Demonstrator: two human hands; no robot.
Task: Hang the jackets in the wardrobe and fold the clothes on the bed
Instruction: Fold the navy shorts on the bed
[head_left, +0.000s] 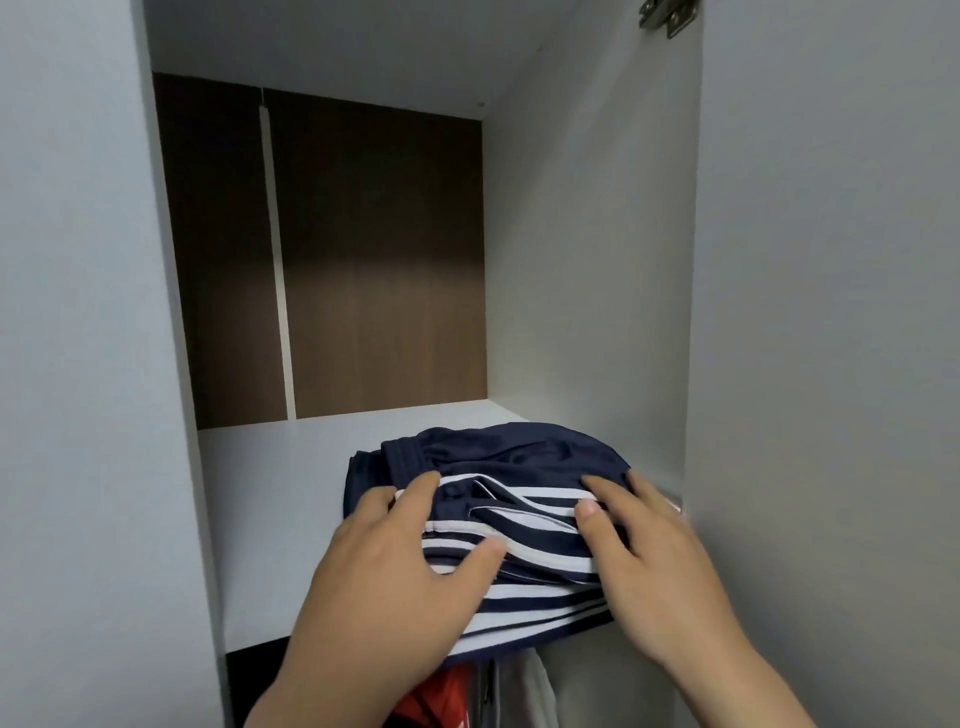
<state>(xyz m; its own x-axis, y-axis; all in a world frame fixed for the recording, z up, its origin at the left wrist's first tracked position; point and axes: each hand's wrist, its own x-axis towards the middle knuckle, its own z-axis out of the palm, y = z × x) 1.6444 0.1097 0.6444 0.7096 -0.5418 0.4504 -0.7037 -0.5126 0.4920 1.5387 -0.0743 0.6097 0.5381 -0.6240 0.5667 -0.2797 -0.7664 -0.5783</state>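
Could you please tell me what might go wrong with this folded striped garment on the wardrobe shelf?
The folded navy striped garment overhangs the front edge of the shelf; let go now, it may slip down onto the red garment below. The left hand and right hand lie flat on top, so pushing it back might bunch its loose striped folds.

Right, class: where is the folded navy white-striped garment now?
In the head view, the garment lies at the front right of the white wardrobe shelf, close to the right wall, under the left hand and right hand.
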